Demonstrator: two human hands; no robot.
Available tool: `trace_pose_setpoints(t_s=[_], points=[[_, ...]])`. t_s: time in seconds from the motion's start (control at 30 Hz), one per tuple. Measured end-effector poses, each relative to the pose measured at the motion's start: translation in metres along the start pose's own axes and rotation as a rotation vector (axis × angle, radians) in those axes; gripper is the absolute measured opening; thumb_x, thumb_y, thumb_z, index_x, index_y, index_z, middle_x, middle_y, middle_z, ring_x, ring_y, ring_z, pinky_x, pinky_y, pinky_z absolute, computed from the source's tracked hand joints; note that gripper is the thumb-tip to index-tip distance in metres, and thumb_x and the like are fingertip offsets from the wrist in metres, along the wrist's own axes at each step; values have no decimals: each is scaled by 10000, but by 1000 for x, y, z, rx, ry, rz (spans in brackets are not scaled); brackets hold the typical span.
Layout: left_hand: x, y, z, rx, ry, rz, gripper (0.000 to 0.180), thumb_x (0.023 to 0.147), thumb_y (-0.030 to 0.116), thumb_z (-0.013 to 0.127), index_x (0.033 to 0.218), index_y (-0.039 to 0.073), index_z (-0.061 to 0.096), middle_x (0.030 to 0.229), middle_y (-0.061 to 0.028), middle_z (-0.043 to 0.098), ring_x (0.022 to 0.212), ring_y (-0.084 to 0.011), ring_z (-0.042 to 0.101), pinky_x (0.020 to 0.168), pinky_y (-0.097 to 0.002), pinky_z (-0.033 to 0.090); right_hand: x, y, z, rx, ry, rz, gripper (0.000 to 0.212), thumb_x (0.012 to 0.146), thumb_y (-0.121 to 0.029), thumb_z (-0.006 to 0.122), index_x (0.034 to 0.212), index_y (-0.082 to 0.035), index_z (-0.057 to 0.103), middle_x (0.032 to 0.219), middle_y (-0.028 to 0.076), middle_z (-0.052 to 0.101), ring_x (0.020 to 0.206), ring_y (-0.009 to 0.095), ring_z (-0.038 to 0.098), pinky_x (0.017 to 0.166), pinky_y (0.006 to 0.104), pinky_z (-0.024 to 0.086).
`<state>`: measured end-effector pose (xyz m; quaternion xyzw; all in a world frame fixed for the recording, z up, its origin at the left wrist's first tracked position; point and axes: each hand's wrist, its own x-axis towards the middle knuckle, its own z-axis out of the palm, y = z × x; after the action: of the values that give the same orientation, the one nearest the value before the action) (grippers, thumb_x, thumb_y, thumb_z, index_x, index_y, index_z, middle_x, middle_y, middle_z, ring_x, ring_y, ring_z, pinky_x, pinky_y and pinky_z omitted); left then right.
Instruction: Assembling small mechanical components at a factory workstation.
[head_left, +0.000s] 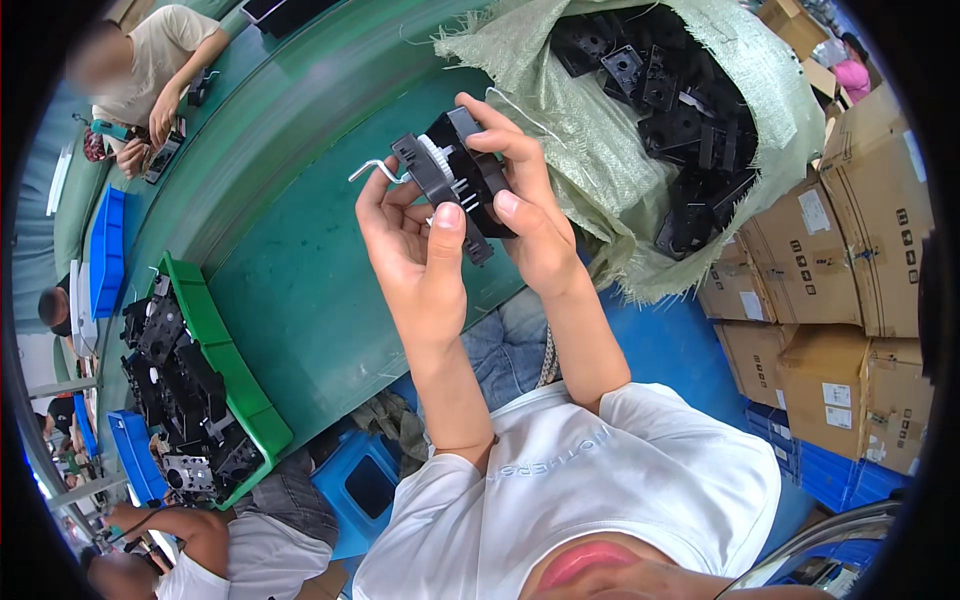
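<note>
Above the green work table, my two hands hold black plastic parts against each other. My left hand [420,255] is closed on a black plastic gear part [428,172], its thumb pressed on the near face. A white gear [436,155] shows along that part, and a bent metal rod [378,170] sticks out to the left. My right hand [535,195] grips a black plastic housing [466,130] from the right, thumb below and fingers above. The two parts touch or nearly touch; whether they are joined, I cannot tell.
A woven sack [620,190] full of black plastic parts lies at the upper right. On the left, a green crate [235,375] holds similar parts. Cardboard boxes [800,250] are stacked at right. Co-workers sit left; one holds a green power tool [112,130].
</note>
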<state>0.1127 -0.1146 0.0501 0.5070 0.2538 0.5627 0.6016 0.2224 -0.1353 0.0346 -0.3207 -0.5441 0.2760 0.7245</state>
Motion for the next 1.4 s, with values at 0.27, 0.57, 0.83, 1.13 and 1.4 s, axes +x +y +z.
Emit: trace_pose_setpoints(t_s=[0.27,0.57,0.83,1.13,1.4], points=[[3,3,4,76,3,3,648,863,170,676,1376,-17,327,1153,-156,468,912,-161,495,812,-277,446,4,2,-1,1,29,9,505,854,-175,394,1342,-45,419,1535,183,241,1310,321,341,1060,428,274],[5,-13,-6,285,-25,16,625,878,182,673,1359,-18,327,1126,-166,478,908,-160,513,794,-272,463,2,15,-6,-32,53,98,504,837,-145,396,1328,-38,447,1512,186,298,1352,316,313,1093,433,248],[7,-14,-6,122,-15,-51,604,877,163,671,1349,-19,339,1125,-165,495,912,-168,525,788,-281,473,2,14,-5,-124,3,74,497,831,-137,390,1310,-30,465,1501,190,319,1343,318,331,1101,436,251],[4,-10,-11,123,-64,-15,570,869,101,652,1348,-17,366,1145,-176,519,919,-184,555,790,-287,486,3,12,-8,-278,-109,-102,478,850,-153,403,1304,-24,479,1505,191,318,1336,322,342,1097,451,272],[5,-7,-15,96,-56,-138,594,829,80,675,1344,-16,396,1159,-194,582,931,-217,607,781,-307,508,-1,25,-8,-276,-119,-143,481,924,-242,368,1341,-21,462,1517,189,296,1326,313,356,1096,443,286]])
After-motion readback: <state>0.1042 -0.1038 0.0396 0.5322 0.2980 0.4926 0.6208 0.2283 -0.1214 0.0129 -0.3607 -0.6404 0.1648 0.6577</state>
